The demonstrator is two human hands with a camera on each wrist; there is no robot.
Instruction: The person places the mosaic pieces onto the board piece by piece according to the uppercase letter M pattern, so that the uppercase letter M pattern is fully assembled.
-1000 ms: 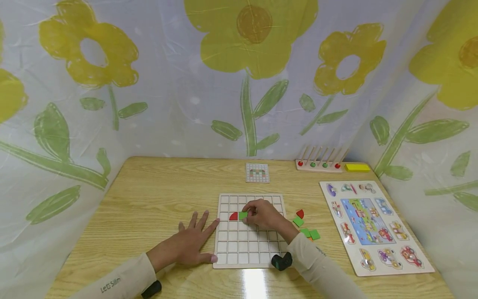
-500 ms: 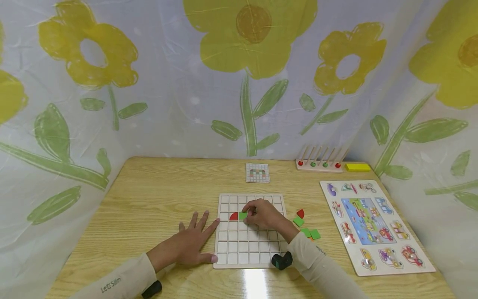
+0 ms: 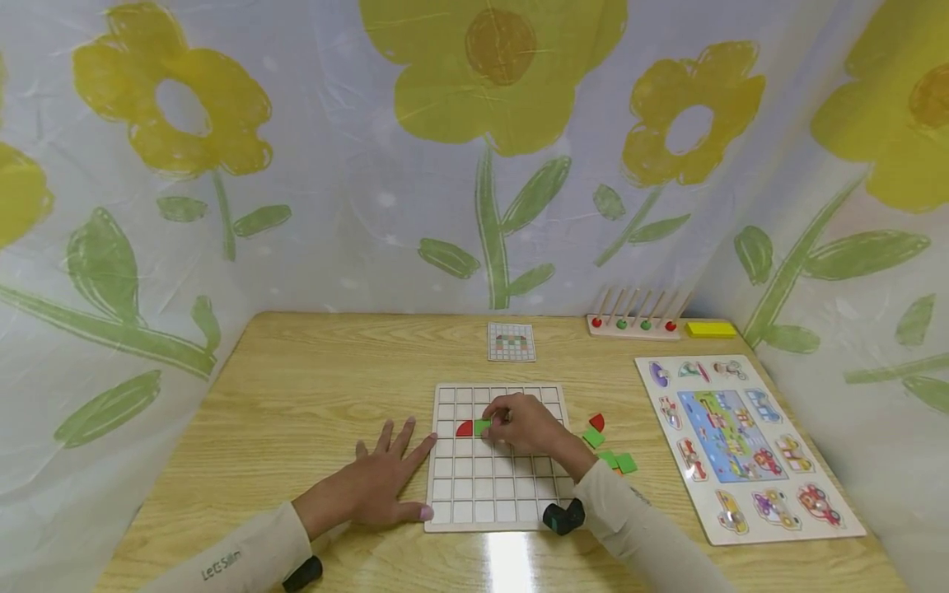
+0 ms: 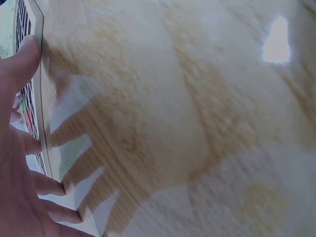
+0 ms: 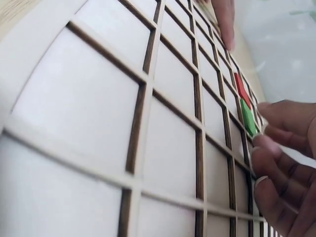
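A white wooden grid board (image 3: 483, 490) lies on the table. In one of its cells sits a red quarter-circle tile (image 3: 464, 428), with a green square tile (image 3: 482, 427) in the cell to its right. My right hand (image 3: 522, 424) reaches over the board, thumb and forefinger pinching the green tile at its right side. The right wrist view shows the green tile (image 5: 247, 116) low in its cell beside the fingertips (image 5: 265, 106). Fingers spread, my left hand (image 3: 378, 486) rests on the table, thumb and forefinger touching the board's left edge.
Loose green tiles (image 3: 626, 462) and another red quarter-circle (image 3: 596, 421) lie right of the board. A small pattern card (image 3: 511, 343) lies behind it. Farther right are a vehicle puzzle board (image 3: 734, 436), a peg rack with beads (image 3: 633, 328) and a yellow block (image 3: 710, 329).
Almost nothing differs. My right hand stays at the green tile with only a slight shift of the fingers, and my left hand holds its place.
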